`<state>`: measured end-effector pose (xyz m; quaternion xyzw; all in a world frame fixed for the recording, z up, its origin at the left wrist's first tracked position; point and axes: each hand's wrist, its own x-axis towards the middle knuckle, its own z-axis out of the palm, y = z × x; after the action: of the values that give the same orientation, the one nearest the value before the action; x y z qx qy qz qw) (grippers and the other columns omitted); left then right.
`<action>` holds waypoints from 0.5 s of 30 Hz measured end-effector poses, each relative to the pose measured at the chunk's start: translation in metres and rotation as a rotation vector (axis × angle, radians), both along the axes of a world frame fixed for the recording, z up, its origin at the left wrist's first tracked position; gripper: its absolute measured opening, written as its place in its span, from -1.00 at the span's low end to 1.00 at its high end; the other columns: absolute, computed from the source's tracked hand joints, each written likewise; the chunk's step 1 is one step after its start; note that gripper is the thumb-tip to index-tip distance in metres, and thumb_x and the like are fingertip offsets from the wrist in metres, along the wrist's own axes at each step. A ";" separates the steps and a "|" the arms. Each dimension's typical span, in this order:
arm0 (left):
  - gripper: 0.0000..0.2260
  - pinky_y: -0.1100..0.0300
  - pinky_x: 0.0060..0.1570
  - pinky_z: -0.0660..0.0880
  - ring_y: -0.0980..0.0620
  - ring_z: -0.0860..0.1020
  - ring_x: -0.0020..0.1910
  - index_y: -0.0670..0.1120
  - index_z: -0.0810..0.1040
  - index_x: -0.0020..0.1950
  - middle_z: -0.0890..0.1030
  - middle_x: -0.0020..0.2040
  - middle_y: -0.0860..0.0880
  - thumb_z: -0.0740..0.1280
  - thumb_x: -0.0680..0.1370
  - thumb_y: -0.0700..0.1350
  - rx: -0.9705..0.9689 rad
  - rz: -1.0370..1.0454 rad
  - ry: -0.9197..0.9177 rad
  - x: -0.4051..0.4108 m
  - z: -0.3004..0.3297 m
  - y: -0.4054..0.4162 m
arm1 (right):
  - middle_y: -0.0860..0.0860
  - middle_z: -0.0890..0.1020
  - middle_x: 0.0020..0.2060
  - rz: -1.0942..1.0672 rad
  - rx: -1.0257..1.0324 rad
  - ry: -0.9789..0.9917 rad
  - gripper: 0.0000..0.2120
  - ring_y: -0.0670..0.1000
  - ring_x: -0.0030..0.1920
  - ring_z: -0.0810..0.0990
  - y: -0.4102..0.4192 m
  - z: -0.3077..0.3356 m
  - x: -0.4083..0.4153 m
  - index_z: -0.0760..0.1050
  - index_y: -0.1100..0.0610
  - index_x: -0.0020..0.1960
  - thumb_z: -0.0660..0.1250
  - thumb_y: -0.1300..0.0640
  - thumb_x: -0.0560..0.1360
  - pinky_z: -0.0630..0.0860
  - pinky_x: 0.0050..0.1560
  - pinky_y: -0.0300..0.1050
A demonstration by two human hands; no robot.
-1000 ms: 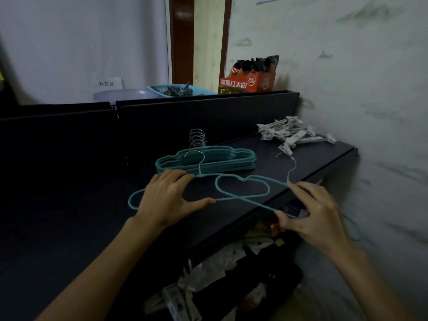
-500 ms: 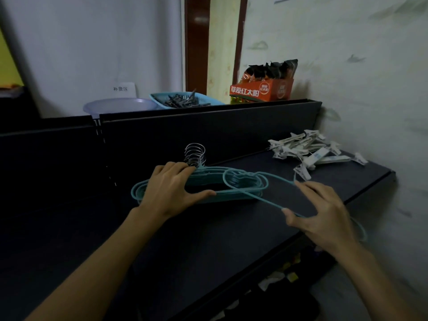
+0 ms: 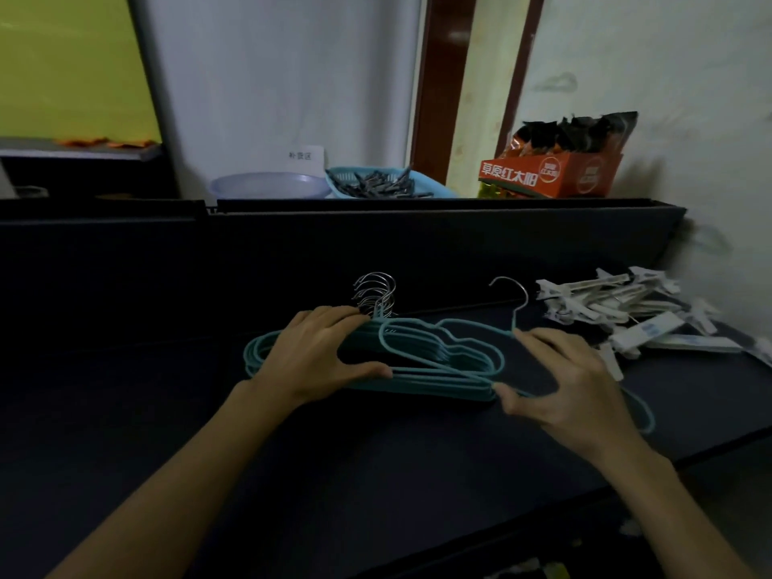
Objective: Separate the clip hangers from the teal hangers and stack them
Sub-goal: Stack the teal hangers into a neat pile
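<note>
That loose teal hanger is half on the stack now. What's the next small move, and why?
Probably slide the loose teal hanger leftward until its hook meets the bunched hooks. It lies offset to the right over the teal stack, its far end past the right hand, while the left hand steadies the stack.

A stack of teal wire hangers (image 3: pixel 417 382) lies mid-worktop (image 3: pixel 376 474). A heap of white plastic clip hangers (image 3: pixel 635 311) lies to its right. Behind, on the ledge, sit a translucent bowl (image 3: pixel 269 185), a basket (image 3: pixel 384 188) and a cardboard snack box (image 3: pixel 551 173).
</note>
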<state>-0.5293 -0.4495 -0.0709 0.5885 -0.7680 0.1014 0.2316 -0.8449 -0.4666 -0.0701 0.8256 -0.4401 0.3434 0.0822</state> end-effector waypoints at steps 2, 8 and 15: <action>-0.12 0.09 0.31 0.20 -0.01 0.39 0.33 -0.05 0.42 0.38 0.45 0.36 -0.03 0.07 0.30 0.54 0.014 0.036 0.028 0.006 -0.002 0.005 | 0.10 0.57 0.09 0.037 -0.012 0.024 -0.30 0.11 0.09 0.52 -0.005 0.004 0.011 0.53 0.23 0.22 0.27 -0.31 0.36 0.51 0.04 0.10; -0.13 -0.04 0.30 0.28 -0.05 0.40 0.32 0.02 0.39 0.39 0.45 0.35 -0.03 0.08 0.27 0.55 0.017 0.209 0.033 0.046 -0.012 0.030 | 0.05 0.55 0.11 0.124 0.045 0.071 -0.25 0.06 0.11 0.50 -0.017 0.011 0.061 0.51 0.18 0.25 0.23 -0.37 0.32 0.48 0.08 0.04; -0.02 -0.01 0.31 0.28 -0.03 0.33 0.36 0.06 0.26 0.46 0.37 0.40 -0.01 -0.01 0.19 0.61 0.118 0.296 0.121 0.084 -0.012 0.052 | -0.01 0.50 0.20 0.147 0.140 0.114 -0.14 -0.01 0.21 0.42 -0.022 0.013 0.117 0.43 0.11 0.34 0.12 -0.47 0.27 0.33 0.21 -0.07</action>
<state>-0.4456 -0.3979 -0.0831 0.7128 -0.6622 0.0535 0.2248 -0.7274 -0.4882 -0.0571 0.8776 -0.3960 0.2693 0.0237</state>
